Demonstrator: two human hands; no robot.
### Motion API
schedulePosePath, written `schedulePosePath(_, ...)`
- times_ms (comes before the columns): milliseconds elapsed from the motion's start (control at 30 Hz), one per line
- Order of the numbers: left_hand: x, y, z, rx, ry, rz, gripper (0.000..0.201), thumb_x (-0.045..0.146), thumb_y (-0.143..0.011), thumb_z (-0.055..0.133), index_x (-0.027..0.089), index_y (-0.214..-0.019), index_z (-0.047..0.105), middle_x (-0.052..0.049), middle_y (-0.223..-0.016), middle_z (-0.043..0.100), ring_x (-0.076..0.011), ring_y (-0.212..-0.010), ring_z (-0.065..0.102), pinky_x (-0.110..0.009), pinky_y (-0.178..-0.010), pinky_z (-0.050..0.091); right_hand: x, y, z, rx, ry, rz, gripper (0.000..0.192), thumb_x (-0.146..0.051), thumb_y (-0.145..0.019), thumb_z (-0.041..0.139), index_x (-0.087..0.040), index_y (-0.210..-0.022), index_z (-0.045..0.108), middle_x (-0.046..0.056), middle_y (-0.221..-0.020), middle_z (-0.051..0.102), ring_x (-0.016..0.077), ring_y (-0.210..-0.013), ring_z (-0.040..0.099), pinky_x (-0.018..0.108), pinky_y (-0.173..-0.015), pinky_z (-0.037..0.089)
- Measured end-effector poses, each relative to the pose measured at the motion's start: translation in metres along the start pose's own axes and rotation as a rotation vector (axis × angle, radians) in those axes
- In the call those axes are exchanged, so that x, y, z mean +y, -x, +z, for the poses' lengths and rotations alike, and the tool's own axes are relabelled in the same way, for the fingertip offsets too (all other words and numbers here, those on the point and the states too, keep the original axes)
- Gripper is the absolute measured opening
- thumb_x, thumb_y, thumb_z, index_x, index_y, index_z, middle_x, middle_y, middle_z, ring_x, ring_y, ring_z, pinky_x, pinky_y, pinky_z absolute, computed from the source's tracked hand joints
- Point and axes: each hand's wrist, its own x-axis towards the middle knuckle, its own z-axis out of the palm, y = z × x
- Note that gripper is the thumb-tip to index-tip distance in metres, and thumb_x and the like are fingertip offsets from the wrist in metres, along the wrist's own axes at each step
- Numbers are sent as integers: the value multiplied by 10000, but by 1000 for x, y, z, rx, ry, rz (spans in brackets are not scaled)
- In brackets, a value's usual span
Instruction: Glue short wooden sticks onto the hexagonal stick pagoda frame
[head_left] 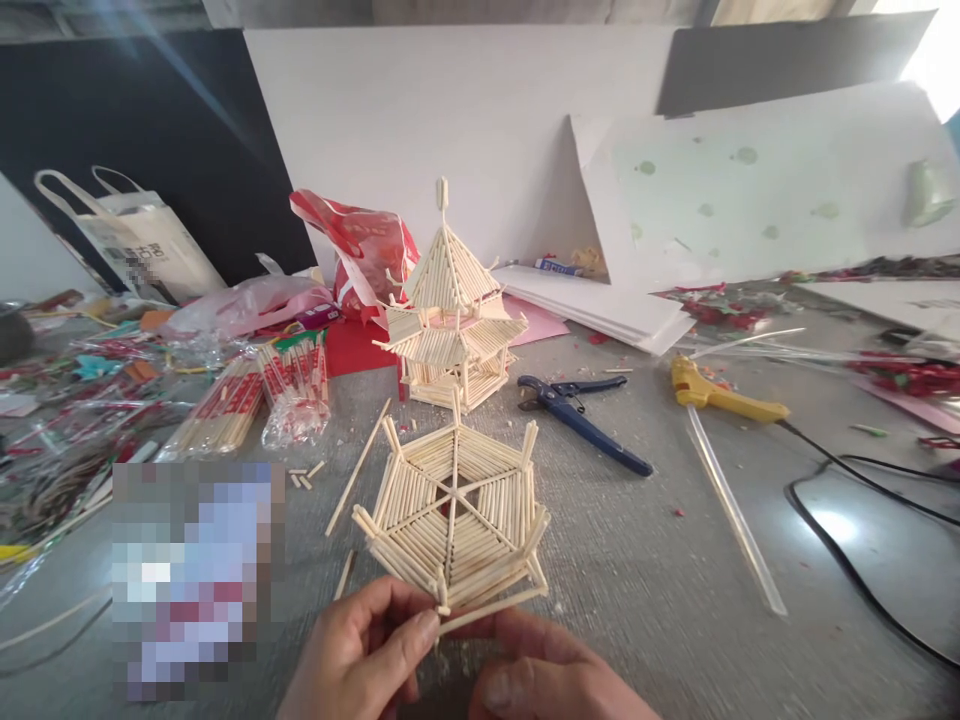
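A hexagonal roof-like frame of pale wooden sticks (491,520) lies in front of me, with short posts at its corners. My left hand (375,645) pinches its near corner, thumb and forefinger closed by a short upright post. One loose-looking stick (491,610) runs from that corner along the near right edge. My right hand (559,665) is closed under this edge, its fingers partly hidden behind the stick; what they grip, if anything, I cannot make out. Behind the frame stands a pagoda model of the same sticks (454,340), with two roof tiers.
Blue-handled cutters (592,420) and a yellow glue gun (727,392) with a clear glue stick (735,510) lie to the right, its black cord (840,575) trailing. Bundled chopsticks (221,405), a red plastic bag (367,245) and scraps crowd the left. White boards (600,295) lie behind.
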Motion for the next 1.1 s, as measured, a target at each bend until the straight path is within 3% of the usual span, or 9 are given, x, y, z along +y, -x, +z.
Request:
schedulePosePath(400,5,-5,-3,-13,-70,-18,440,565,-672,557,144,-788,617,62,-420,445,-58,-354,353,-178,-363,277,4,-4,-6,-19,19,11,461,-158,-652,568,-81,-1105,531,29,-646,648,53,-516,567,139,-468,341)
schedulePosePath(733,9,-7,-1,29,-96,-38,303,463,-695,546,162,-682,579,59,-404,462,-60,-339,360,-171,-348,266,4,-4,-5,-5,28,30,493,-179,-671,572,-85,-1148,497,25,-648,647,42,-481,536,141,-439,313)
schedulePosePath(1100,11,-4,3,104,-126,50,267,420,-687,536,159,-684,589,59,-451,432,-91,-414,413,-176,-360,299,7,-6,-9,-8,5,28,466,-168,-651,579,-82,-1106,534,32,-645,657,53,-507,570,142,-457,337)
